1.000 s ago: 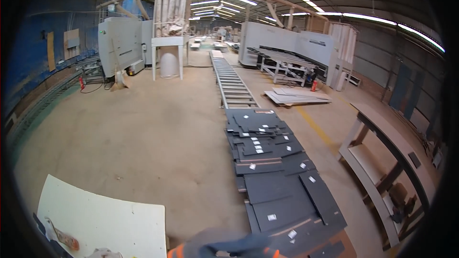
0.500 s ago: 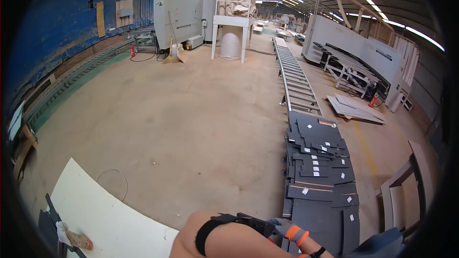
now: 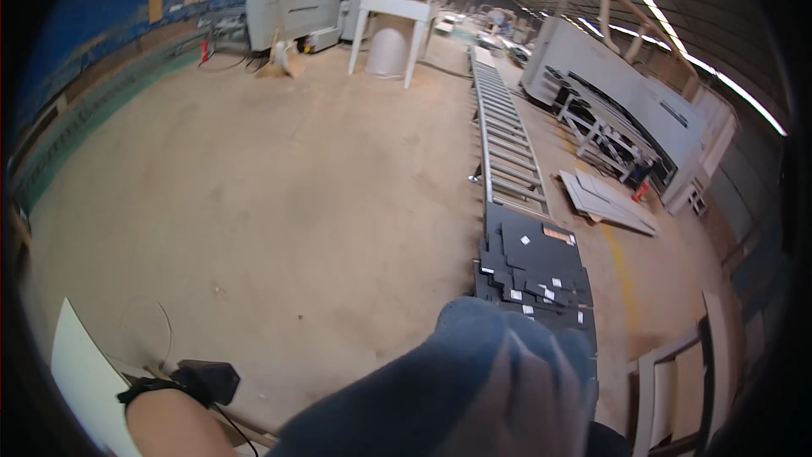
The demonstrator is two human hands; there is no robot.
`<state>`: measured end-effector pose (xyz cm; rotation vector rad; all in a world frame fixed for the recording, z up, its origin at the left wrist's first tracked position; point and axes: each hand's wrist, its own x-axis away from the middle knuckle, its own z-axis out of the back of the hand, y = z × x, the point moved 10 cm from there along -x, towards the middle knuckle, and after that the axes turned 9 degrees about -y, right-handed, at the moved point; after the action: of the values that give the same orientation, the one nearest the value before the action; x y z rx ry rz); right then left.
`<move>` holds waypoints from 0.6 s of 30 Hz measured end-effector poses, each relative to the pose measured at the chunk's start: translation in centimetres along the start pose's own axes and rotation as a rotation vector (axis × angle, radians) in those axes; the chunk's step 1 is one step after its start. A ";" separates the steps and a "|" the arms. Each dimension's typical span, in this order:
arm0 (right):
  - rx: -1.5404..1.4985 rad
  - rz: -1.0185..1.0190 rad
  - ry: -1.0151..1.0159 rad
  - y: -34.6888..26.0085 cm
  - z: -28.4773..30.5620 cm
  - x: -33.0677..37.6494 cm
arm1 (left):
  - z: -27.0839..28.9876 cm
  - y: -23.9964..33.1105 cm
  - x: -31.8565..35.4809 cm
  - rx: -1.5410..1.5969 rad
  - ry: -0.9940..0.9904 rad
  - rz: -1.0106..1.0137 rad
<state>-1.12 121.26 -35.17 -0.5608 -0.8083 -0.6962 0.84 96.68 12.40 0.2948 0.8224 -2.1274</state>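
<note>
Neither of my hands can be seen. At the lower left a bare arm (image 3: 173,427) comes in, wearing a black strap with a boxy black device (image 3: 213,381) and a thin cable. Dark blue-grey cloth (image 3: 397,389), blurred and folded, covers the lower middle; whether it is a sleeve or a trouser leg I cannot tell. Beyond it lie dark grey panels (image 3: 534,245) stacked in overlapping layers, several with small white labels. The cloth hides their near part.
A roller conveyor (image 3: 507,131) runs away behind the panels. Pale boards (image 3: 605,199) lie on the floor to its right, near a large machine (image 3: 609,85). A white sheet (image 3: 85,381) is at the lower left, and framed boards (image 3: 677,381) stand at the lower right.
The gloved hand with the orange cuff has left the view. The strapped arm now shows farther left, and dark cloth has come up over the near panels. The view has shifted.
</note>
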 end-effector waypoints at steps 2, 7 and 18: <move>0.169 0.093 0.024 2.0 0.2 -2.8 | -4.6 0.1 3.7 0.118 -0.036 0.041; -0.141 0.068 0.162 4.0 0.4 -13.8 | -9.8 -5.5 10.1 0.348 -0.205 0.354; -0.288 0.235 -0.367 -22.3 4.0 -30.0 | -15.0 -26.2 31.1 0.605 -0.235 0.941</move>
<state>-34.36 119.77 -52.74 -1.0484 -0.9681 -0.4999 -40.13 99.15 -1.46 0.5893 -0.1432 -1.4020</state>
